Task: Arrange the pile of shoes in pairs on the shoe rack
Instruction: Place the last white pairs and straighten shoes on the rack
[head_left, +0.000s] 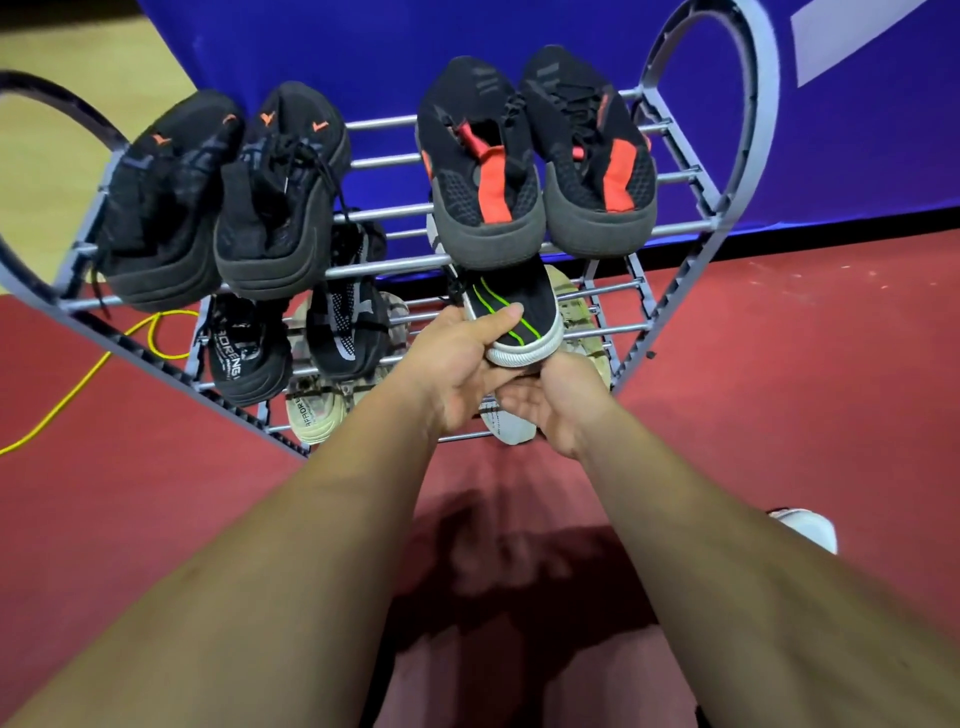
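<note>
Firmly, the left hand (457, 358) grips a black sneaker with green stripes (519, 317), thumb pressed across its top. The right hand (558, 402) reaches beneath its white sole, fingers hidden, so its grasp cannot be told. The sneaker is at the front right of the shoe rack's (384, 267) middle tier. On the rack's top tier sit a black-and-red pair (483, 156) and a black pair with orange marks (270, 208). Beige sneakers (311, 415) lie on its bottom tier, and a yellow cable (78, 384) trails left of it.
</note>
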